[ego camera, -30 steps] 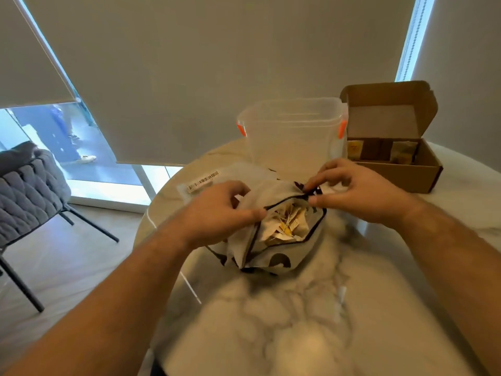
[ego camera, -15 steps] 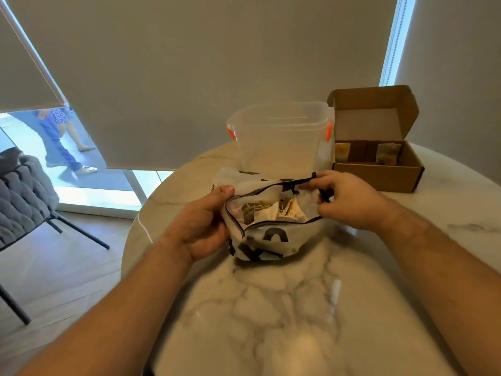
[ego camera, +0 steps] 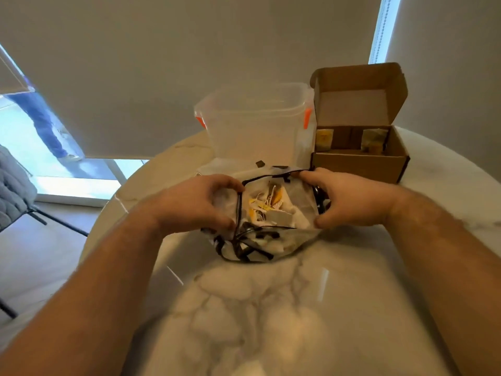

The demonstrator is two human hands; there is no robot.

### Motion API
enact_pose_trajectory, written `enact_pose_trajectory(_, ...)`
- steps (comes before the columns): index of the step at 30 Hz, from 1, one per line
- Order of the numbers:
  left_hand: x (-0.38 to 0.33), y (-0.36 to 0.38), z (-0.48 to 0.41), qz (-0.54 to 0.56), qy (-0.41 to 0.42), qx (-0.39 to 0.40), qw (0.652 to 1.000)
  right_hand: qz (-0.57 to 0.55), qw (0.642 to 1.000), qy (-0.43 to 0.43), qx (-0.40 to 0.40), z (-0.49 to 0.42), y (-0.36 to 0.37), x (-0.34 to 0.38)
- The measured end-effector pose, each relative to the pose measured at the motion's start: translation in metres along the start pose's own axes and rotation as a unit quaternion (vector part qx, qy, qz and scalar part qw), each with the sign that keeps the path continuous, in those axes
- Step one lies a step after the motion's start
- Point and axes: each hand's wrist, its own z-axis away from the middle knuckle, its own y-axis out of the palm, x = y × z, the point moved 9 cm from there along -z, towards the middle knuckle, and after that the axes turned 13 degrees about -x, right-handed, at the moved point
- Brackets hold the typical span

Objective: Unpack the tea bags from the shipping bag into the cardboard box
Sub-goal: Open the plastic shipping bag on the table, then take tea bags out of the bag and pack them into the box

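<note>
currently the shipping bag (ego camera: 260, 248) sits near the middle of the marble table (ego camera: 271, 321), just in front of a clear plastic tub (ego camera: 254, 126) and to the near left of the cardboard box (ego camera: 357, 166). the left grip (ego camera: 195, 204) is curled round the bag's left rim, thumb and fingers pinching the dark-edged plastic. the right grip (ego camera: 349, 199) pinches the right rim, fingertips on the far edge and thumb on the near side. between them the mouth is spread wide, and the tea bags (ego camera: 268, 204) show inside as a tangle of white pouches, strings and yellow tags.

the step in hand looks like opening the mouth so a hand can go in. to do it well, i'd judge that one grip should hold the rim and pin the bag to the table while the other lets go and reaches in. plastic this thin will likely fall shut if both release. the strings look tangled, so taking a small cluster and lifting slowly would probably avoid dragging out the whole lot. the box stands open at the far right, lid flap up, with a couple of packets (ego camera: 324, 139) standing inside. the carry is therefore short and to the right, and the tub beside the box is the thing to steer clear of.
</note>
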Motion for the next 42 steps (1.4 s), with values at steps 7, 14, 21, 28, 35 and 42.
enact_pose_trajectory(7, -0.019, 0.035, -0.008, 0.089, 0.037, 0.097, 0.991, 0.037, 0.999, 0.003, -0.039, 0.008, -0.004, -0.01)
enact_pose_trajectory(14, 0.002, 0.034, -0.014, 0.103, 0.083, 0.076, 0.988, 0.028, 0.999, 0.004, -0.025, 0.006, 0.005, -0.006)
enact_pose_trajectory(21, 0.013, 0.033, -0.008, 0.231, 0.059, 0.057, 0.97, 0.024, 0.998, 0.003, -0.055, 0.007, 0.007, 0.002)
enact_pose_trajectory(28, 0.003, 0.017, -0.007, 0.063, 0.09, -0.013, 0.994, -0.065, 0.994, 0.039, -0.076, 0.013, -0.016, 0.0)
enact_pose_trajectory(35, -0.066, -0.022, -0.007, -0.155, 0.192, -0.101, 0.964, -0.055, 0.97, 0.007, -0.239, -0.006, -0.043, 0.017)
enact_pose_trajectory(42, -0.101, 0.01, -0.042, 0.059, 0.206, -0.041, 0.976, -0.017, 0.99, 0.054, -0.132, -0.03, -0.016, 0.004)
